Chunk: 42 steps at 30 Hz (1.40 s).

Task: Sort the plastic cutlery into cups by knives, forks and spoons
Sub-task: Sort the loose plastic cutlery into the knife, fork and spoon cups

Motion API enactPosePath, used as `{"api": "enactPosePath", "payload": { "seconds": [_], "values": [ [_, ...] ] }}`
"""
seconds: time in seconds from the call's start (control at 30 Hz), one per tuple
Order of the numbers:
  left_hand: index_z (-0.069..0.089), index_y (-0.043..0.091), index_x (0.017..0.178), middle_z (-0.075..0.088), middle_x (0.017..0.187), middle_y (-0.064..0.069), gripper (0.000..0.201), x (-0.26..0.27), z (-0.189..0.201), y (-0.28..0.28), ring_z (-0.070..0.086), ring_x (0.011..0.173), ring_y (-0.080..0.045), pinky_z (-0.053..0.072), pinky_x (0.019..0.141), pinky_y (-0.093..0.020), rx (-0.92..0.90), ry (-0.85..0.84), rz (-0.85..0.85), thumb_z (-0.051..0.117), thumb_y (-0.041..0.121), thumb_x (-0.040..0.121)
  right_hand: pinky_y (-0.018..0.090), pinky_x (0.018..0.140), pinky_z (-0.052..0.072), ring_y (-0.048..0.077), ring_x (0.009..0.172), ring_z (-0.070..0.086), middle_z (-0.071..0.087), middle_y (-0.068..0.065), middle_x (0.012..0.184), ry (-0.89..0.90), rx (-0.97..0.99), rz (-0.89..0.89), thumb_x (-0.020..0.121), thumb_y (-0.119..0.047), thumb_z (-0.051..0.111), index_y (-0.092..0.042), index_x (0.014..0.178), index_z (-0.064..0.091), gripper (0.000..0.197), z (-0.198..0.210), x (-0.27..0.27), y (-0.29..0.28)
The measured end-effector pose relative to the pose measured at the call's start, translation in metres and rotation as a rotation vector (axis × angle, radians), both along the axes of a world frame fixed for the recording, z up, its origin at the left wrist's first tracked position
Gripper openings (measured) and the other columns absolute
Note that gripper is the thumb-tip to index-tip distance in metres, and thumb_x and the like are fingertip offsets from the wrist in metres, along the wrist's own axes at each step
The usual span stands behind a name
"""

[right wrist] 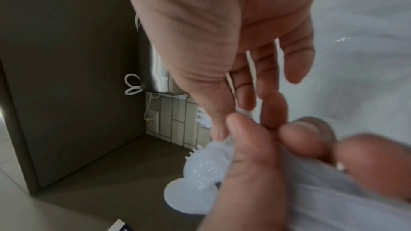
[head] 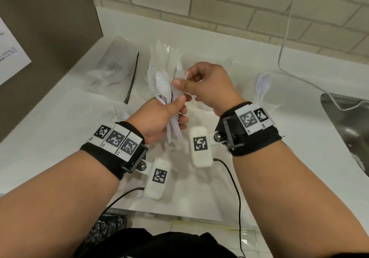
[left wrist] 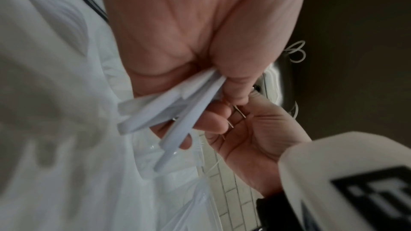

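Note:
My left hand (head: 159,118) grips a fanned bundle of white plastic cutlery (head: 163,90) by the handles, with a spoon bowl on top and fork tines behind. My right hand (head: 205,84) is at the bundle's upper right and pinches a thin white piece (head: 185,76) between thumb and forefinger. The left wrist view shows the handle ends (left wrist: 173,111) sticking out below my left palm (left wrist: 200,24). In the right wrist view thin white strips (right wrist: 251,69) run between my right hand's fingers (right wrist: 298,62), above the spoon bowls (right wrist: 200,169). A clear cup (head: 263,88) holding spoons stands to the right.
A clear zip bag (head: 113,68) with a black strip lies at the back left of the white counter (head: 60,138). A second clear cup (head: 119,116) stands left of my left wrist. A steel sink (head: 347,122) is at the right, with a white cable (head: 285,38) hanging above it.

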State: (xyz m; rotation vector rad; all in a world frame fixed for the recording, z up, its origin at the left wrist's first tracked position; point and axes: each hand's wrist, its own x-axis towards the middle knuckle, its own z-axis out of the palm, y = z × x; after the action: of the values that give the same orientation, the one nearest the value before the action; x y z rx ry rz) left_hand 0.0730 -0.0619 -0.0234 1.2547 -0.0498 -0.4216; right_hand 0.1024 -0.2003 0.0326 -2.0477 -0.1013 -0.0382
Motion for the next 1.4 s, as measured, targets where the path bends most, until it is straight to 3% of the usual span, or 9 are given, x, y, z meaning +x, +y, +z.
{"api": "enactPosePath", "payload": {
  "seconds": [0.17, 0.37, 0.63, 0.83, 0.97, 1.1, 1.23, 1.33, 1.4],
  "values": [
    [0.059, 0.004, 0.102, 0.053, 0.069, 0.000, 0.027, -0.002, -0.001, -0.014, 0.052, 0.061, -0.016, 0.050, 0.056, -0.025, 0.041, -0.041, -0.040, 0.061, 0.028, 0.089, 0.036, 0.062, 0.053, 0.017, 0.060, 0.060, 0.062, 0.011, 0.074, -0.026, 0.045, -0.078, 0.083, -0.022, 0.073, -0.014, 0.076, 0.052, 0.023, 0.001, -0.008, -0.014],
    [0.056, 0.006, 0.092, 0.047, 0.068, -0.002, 0.021, -0.006, -0.004, -0.023, 0.045, 0.052, -0.015, 0.046, 0.056, -0.032, 0.094, -0.099, -0.094, 0.058, 0.026, 0.093, 0.032, 0.058, 0.055, 0.021, 0.062, 0.068, 0.072, 0.017, 0.087, -0.078, 0.203, -0.185, 0.096, -0.021, 0.054, -0.012, 0.092, 0.043, 0.015, 0.026, -0.011, -0.033],
    [0.063, 0.013, 0.094, 0.048, 0.067, -0.003, 0.026, -0.012, 0.000, -0.032, 0.043, 0.052, -0.014, 0.042, 0.057, -0.033, 0.128, -0.163, -0.062, 0.047, 0.034, 0.098, 0.040, 0.070, 0.058, 0.025, 0.069, 0.066, 0.070, 0.023, 0.093, -0.021, 0.233, -0.043, 0.098, -0.014, 0.050, -0.018, 0.091, 0.048, 0.008, 0.016, -0.019, -0.043],
    [0.069, 0.017, 0.104, 0.059, 0.076, -0.005, 0.032, -0.015, 0.005, -0.031, 0.049, 0.055, -0.017, 0.046, 0.057, -0.032, 0.070, -0.128, -0.011, 0.041, 0.033, 0.101, 0.047, 0.077, 0.059, 0.037, 0.079, 0.068, 0.067, 0.022, 0.093, -0.035, 0.356, -0.073, 0.099, -0.011, 0.046, -0.012, 0.098, 0.050, 0.004, 0.011, -0.020, -0.046],
    [0.067, 0.015, 0.102, 0.063, 0.080, -0.005, 0.031, -0.014, 0.004, -0.029, 0.057, 0.060, -0.018, 0.048, 0.057, -0.030, 0.113, -0.126, -0.030, 0.039, 0.026, 0.103, 0.046, 0.086, 0.055, 0.025, 0.091, 0.066, 0.063, 0.008, 0.097, -0.109, 0.637, -0.156, 0.102, -0.013, 0.039, -0.008, 0.102, 0.049, 0.011, 0.022, -0.017, -0.052],
    [0.066, 0.010, 0.095, 0.065, 0.076, -0.004, 0.030, -0.014, 0.002, -0.031, 0.061, 0.070, -0.019, 0.049, 0.074, -0.040, 0.158, -0.118, -0.037, 0.039, 0.019, 0.103, 0.044, 0.083, 0.054, 0.035, 0.106, 0.062, 0.063, 0.006, 0.116, -0.141, 0.694, -0.001, 0.103, -0.012, 0.034, -0.013, 0.104, 0.049, 0.016, 0.030, -0.019, -0.051],
    [0.068, 0.007, 0.095, 0.067, 0.076, -0.008, 0.027, -0.014, 0.007, -0.030, 0.065, 0.072, -0.019, 0.052, 0.086, -0.039, 0.151, -0.148, -0.004, 0.049, 0.026, 0.099, 0.033, 0.075, 0.056, 0.023, 0.095, 0.067, 0.067, 0.014, 0.099, -0.086, 0.513, 0.069, 0.103, -0.009, 0.034, -0.005, 0.105, 0.046, 0.013, 0.023, -0.024, -0.046],
    [0.068, 0.004, 0.090, 0.063, 0.071, -0.008, 0.030, -0.015, 0.014, -0.030, 0.063, 0.059, -0.013, 0.054, 0.066, -0.024, 0.279, -0.190, 0.002, 0.052, 0.029, 0.097, 0.037, 0.085, 0.056, 0.023, 0.102, 0.067, 0.068, 0.016, 0.106, -0.010, 0.484, 0.113, 0.102, -0.006, 0.035, -0.003, 0.103, 0.047, 0.012, 0.016, -0.028, -0.041],
    [0.067, 0.011, 0.078, 0.055, 0.061, 0.000, 0.030, -0.015, 0.013, -0.030, 0.052, 0.050, -0.013, 0.051, 0.061, -0.027, 0.303, -0.191, -0.002, 0.051, 0.028, 0.098, 0.038, 0.089, 0.052, 0.029, 0.107, 0.065, 0.067, 0.017, 0.109, -0.062, 0.499, 0.062, 0.101, -0.007, 0.037, -0.001, 0.104, 0.048, 0.013, 0.018, -0.027, -0.041]
  ]
}}
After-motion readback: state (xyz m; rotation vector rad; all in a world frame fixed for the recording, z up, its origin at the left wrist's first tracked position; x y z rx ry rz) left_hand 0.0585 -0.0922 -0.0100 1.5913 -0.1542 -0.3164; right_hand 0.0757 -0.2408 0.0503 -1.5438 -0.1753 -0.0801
